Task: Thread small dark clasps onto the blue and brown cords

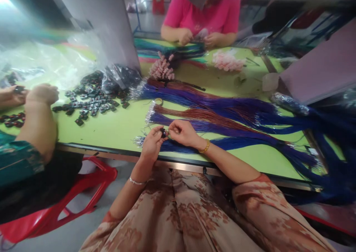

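Just above the near edge of the yellow-green surface [122, 133], a small dark block-shaped piece [163, 133] sits between the two bare hands. The left hand's [151, 143] fingers are clamped on it from the left, probably to steady so small a thing. The right hand's [184, 134] fingers are pinched together at its other side, on what looks like a thin wire [167, 132]; the detail is too small to be sure. Holding it low and close seems to keep both sets of fingers in clear sight.

Beneath and to the right of the fingers runs a blue wire bundle [239, 143]. Just beyond them lie a reddish-brown wire bundle [178, 113] and a purple wire bundle [189, 125], their silvery ends gathered to the left, likely so that single ends are easy to reach. Farther beyond is a larger blue-purple wire bundle [211, 103].

By count: one block in the fingers, one pale ring of tape [158, 101] just beyond them, two piles of pale pink pieces, a left pile [162, 68] and a right pile [228, 61], on the far side, and two other people, one well left and one opposite. The loose black blocks [94, 96] left of the fingers overlap too much to count, as do the single wires.
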{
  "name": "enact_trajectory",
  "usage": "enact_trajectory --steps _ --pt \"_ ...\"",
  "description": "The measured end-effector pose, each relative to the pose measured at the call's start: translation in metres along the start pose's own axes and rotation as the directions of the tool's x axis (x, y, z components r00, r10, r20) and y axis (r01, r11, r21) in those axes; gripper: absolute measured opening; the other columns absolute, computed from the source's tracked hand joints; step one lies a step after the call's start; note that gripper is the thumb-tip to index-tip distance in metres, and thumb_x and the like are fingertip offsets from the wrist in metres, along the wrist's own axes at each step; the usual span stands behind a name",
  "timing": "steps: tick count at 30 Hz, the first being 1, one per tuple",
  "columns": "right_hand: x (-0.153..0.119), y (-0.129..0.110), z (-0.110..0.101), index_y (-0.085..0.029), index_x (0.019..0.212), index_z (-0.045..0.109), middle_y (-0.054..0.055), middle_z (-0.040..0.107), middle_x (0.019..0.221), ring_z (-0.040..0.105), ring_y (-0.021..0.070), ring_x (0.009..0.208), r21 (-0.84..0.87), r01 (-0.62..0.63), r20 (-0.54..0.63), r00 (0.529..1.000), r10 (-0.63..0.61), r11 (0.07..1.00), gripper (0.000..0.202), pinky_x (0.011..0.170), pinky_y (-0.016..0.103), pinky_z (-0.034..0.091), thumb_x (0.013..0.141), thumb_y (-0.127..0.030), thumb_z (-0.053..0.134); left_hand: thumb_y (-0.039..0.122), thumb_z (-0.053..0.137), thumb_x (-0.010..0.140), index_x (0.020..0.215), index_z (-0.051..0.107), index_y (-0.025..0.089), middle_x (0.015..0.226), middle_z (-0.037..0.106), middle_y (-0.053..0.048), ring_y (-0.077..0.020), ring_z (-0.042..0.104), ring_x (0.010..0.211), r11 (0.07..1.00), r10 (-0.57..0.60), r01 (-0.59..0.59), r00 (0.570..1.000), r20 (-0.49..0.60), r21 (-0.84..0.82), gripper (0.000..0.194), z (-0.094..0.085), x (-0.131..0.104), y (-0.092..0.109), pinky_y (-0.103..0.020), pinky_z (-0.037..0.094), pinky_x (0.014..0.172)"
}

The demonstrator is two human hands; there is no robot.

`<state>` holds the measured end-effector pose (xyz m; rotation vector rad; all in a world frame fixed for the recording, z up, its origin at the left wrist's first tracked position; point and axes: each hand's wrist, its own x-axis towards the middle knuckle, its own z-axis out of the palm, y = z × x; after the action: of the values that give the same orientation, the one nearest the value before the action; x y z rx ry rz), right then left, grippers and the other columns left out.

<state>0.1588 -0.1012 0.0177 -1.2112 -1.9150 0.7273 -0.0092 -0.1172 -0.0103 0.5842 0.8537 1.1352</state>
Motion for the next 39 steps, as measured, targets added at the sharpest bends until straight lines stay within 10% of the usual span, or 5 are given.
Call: enact_trajectory --steps 13,32,34,36,39 --pt "-0.004 0.004 0.003 -0.017 0.079 0.058 0.002 0.057 0.071 0.045 0.0113 0.062 -0.254 0.207 0.017 0.978 -0.210 0.945 0.010 0.059 0.024 0.032 0.084 -0.023 0.052 0.021 0.071 0.076 0.096 0.064 0.017 0.088 0.066 -0.002 -0.0103 0.063 0.077 0.999 0.005 -0.005 1.000 -0.011 0.038 0.022 0.000 -0.001 -0.001 -0.023 0.053 0.073" --pt "0.006 0.004 -0.007 -0.016 0.069 0.056 -0.001 0.056 0.061 0.043 0.0092 0.056 -0.044 0.013 0.205 0.979 -0.003 0.999 0.013 0.057 0.022 0.030 0.080 -0.022 0.053 0.030 0.076 0.071 0.094 0.062 0.016 0.076 0.065 -0.001 -0.0106 0.062 0.066 0.939 0.159 -0.133 0.986 -0.058 0.318 0.030 0.008 -0.008 -0.006 -0.025 0.055 0.066" --pt "0.014 0.007 -0.017 -0.015 0.071 0.059 -0.001 0.058 0.063 0.046 0.0089 0.058 0.032 -0.063 0.266 0.963 0.052 0.998 0.022 0.059 0.021 0.033 0.086 -0.026 0.048 0.027 0.067 0.081 0.101 0.062 0.017 0.085 0.067 -0.004 -0.0136 0.064 0.077 0.763 0.422 -0.371 0.906 0.028 0.529 0.022 0.016 -0.022 -0.011 -0.028 0.055 0.073" --pt "0.023 0.009 -0.026 -0.014 0.075 0.063 0.000 0.063 0.069 0.051 0.0095 0.063 0.044 -0.112 0.304 0.948 0.094 0.993 0.026 0.063 0.022 0.036 0.088 -0.029 0.047 0.019 0.059 0.086 0.107 0.062 0.019 0.097 0.068 -0.008 -0.0167 0.064 0.091 0.385 0.627 -0.660 0.700 0.342 0.645 0.021 0.027 -0.040 -0.018 -0.032 0.053 0.085" --pt "0.031 0.007 -0.026 -0.012 0.080 0.068 0.003 0.068 0.076 0.053 0.0104 0.067 -0.039 -0.099 0.366 0.924 0.107 0.994 0.021 0.065 0.023 0.036 0.085 -0.026 0.053 0.013 0.047 0.091 0.113 0.060 0.016 0.099 0.067 -0.010 -0.0174 0.063 0.092 -0.055 0.336 -0.927 0.333 0.881 0.372 0.025 0.044 -0.065 -0.034 -0.030 0.052 0.083"
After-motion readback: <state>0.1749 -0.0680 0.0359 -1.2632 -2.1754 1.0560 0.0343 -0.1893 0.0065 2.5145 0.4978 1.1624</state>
